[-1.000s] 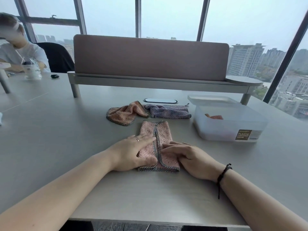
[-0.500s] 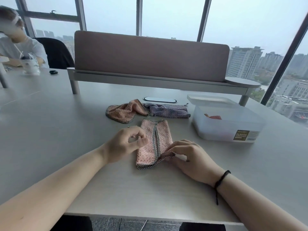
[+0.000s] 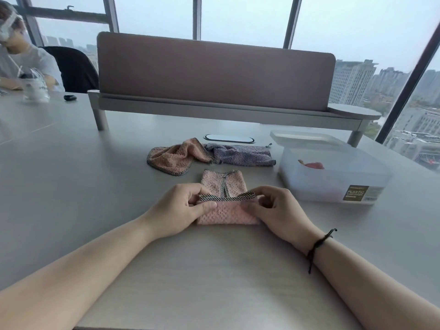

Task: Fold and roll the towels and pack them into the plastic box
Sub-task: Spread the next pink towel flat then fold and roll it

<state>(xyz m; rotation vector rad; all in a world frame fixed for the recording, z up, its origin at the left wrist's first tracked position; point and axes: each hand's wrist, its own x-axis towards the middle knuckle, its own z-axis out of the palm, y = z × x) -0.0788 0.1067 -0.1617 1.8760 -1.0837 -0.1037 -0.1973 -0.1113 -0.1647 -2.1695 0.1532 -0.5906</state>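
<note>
A pink towel (image 3: 227, 211) with checked trim lies folded into a narrow strip on the table in front of me. Its near end is turned up and over toward the far end. My left hand (image 3: 184, 206) pinches the left corner of that turned end, and my right hand (image 3: 277, 208) pinches the right corner. Behind it lie a crumpled orange-pink towel (image 3: 173, 157) and a grey-purple towel (image 3: 240, 156). The clear plastic box (image 3: 333, 177) stands open at the right with a red-pink towel (image 3: 313, 165) inside.
The box's lid (image 3: 307, 138) lies behind the box. A padded desk divider (image 3: 214, 75) crosses the table's far side, with a cable slot (image 3: 228, 138) before it. At far left a person (image 3: 21, 55) sits with a cup (image 3: 35, 86) and a small black object (image 3: 70, 98).
Both hands went from pressing the flat strip to lifting its near end and turning it over toward the far end. The visible strip is now shorter.
</note>
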